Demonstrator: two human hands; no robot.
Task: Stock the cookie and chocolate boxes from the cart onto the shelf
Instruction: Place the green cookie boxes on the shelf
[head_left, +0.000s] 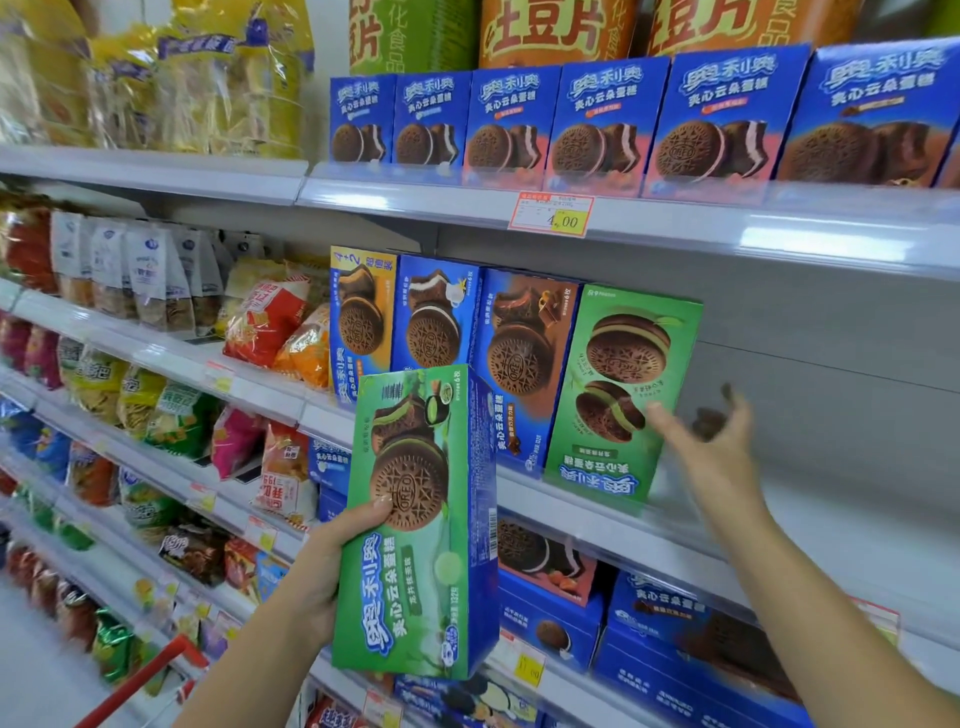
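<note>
My left hand (332, 556) grips a green cookie box (415, 525) upright in front of the middle shelf (623, 525). A second green cookie box (621, 395) stands upside down on that shelf, to the right of three blue cookie boxes (441, 317). My right hand (711, 441) hovers just right of the standing green box, fingers spread, holding nothing. The shelf to the right of it shows bare white surface.
The top shelf holds a row of blue cookie boxes (608, 119) above a price tag (551, 214). Snack bags (265, 317) fill the shelves at left. More blue boxes (670, 639) sit on the lower shelf. The red cart handle (140, 680) shows bottom left.
</note>
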